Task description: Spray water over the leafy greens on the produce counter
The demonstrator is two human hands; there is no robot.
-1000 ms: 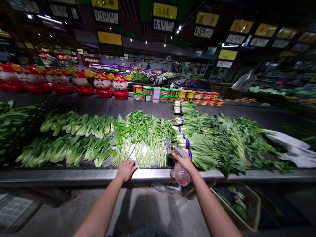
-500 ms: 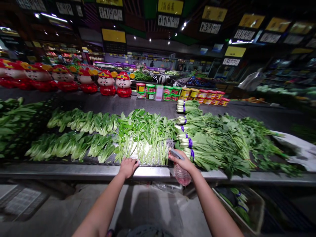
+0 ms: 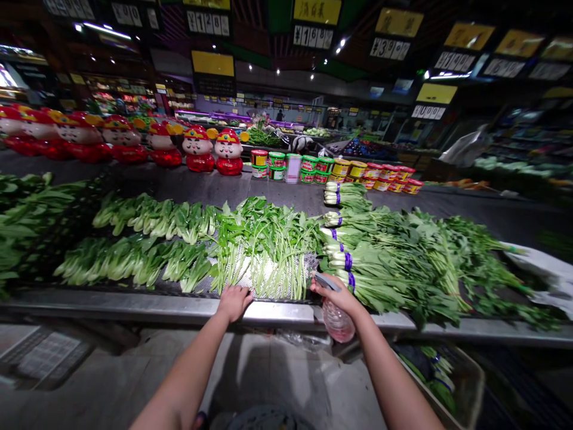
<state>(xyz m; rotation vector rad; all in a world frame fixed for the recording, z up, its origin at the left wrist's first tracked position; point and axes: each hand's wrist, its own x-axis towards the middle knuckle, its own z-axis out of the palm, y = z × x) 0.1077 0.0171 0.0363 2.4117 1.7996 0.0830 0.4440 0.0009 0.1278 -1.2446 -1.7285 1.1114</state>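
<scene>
The left hand (image 3: 234,303) lies loosely spread, holding nothing, on the steel rail (image 3: 277,312); the right hand (image 3: 339,294) curls round one spray bottle (image 3: 339,324) at the rail's outer edge. Beyond lie one bed of long-stemmed greens (image 3: 273,236), two rows of bok choy (image 3: 129,263) and bunches showing six purple bands (image 3: 348,261). A bare dark shelf strip (image 3: 188,186) separates these from seven red-capped figurines (image 3: 229,155).

I'm standing in a grocery shop: price signs (image 3: 316,24) are hanging overhead, leafy greens (image 3: 268,230) are lying bunched along a surface (image 3: 280,312), and stacked tubs (image 3: 322,169) are lining its back.
</scene>
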